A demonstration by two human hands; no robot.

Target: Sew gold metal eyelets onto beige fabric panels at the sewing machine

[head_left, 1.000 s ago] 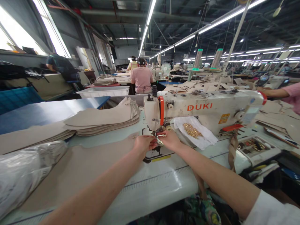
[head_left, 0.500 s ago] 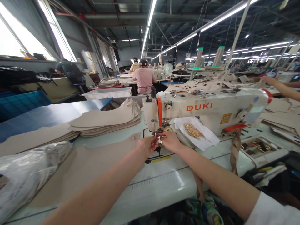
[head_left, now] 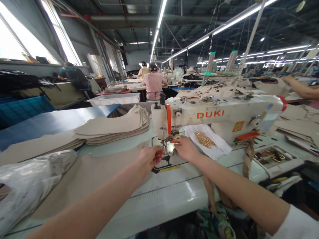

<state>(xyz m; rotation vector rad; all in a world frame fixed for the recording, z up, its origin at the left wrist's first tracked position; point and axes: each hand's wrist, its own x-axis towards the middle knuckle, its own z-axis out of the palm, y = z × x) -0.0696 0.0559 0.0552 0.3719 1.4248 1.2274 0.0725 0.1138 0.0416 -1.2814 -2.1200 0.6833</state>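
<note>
A white sewing machine [head_left: 211,111] marked DUKI stands before me, its needle and presser foot lit by a small lamp. My left hand [head_left: 152,157] is just left of the needle, fingers curled together; anything in them is too small to make out. On the other side of the presser foot, my right hand [head_left: 185,147] has its thumb and forefinger closed near the needle area, what they grip hidden. A beige fabric panel [head_left: 99,172] lies flat on the machine table, partly under my left forearm, with a small metal piece at its far corner.
Stacked beige panels [head_left: 117,127] lie behind at left, near a clear plastic bag [head_left: 37,179]. Small gold-coloured metal parts [head_left: 205,139] rest on a white cloth [head_left: 220,146]. A parts tray [head_left: 276,157] is set in the table at right. Another person's arm [head_left: 300,88] reaches in far right.
My hands have moved apart: the left slightly left and down from the needle, the right slightly right. The lit presser-foot area between them shows more. At far right, the other person's arm has shifted.
</note>
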